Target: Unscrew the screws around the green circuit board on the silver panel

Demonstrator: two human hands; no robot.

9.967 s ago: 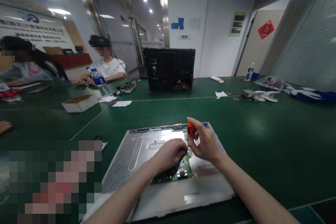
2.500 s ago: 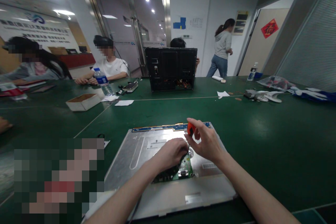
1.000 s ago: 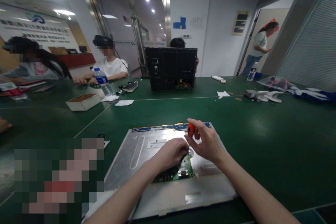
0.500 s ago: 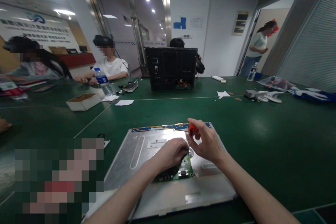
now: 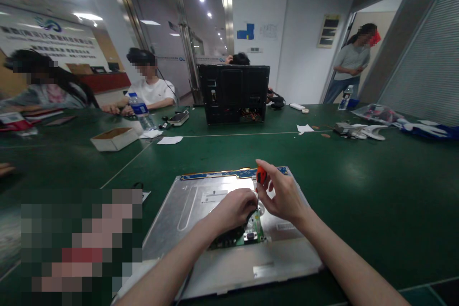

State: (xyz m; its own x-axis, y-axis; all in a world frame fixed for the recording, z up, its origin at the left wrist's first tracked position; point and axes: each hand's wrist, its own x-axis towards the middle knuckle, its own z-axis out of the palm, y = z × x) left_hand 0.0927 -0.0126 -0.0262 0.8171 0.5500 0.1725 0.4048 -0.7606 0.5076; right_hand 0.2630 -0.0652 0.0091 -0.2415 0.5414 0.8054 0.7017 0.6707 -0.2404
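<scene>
the right hand (image 5: 283,193) pinches the screwdriver (image 5: 261,175) by its orange and black handle between thumb and fingertips, the thin shaft pointing down at the far edge of the green board (image 5: 255,225). the left hand (image 5: 234,208) is curled over the board, fingertips by the shaft; whether it grips anything is hidden. the board sits on the metal panel (image 5: 287,259), which lies flat on the surface (image 5: 362,201), well short of the upright black case (image 5: 234,93).
</scene>
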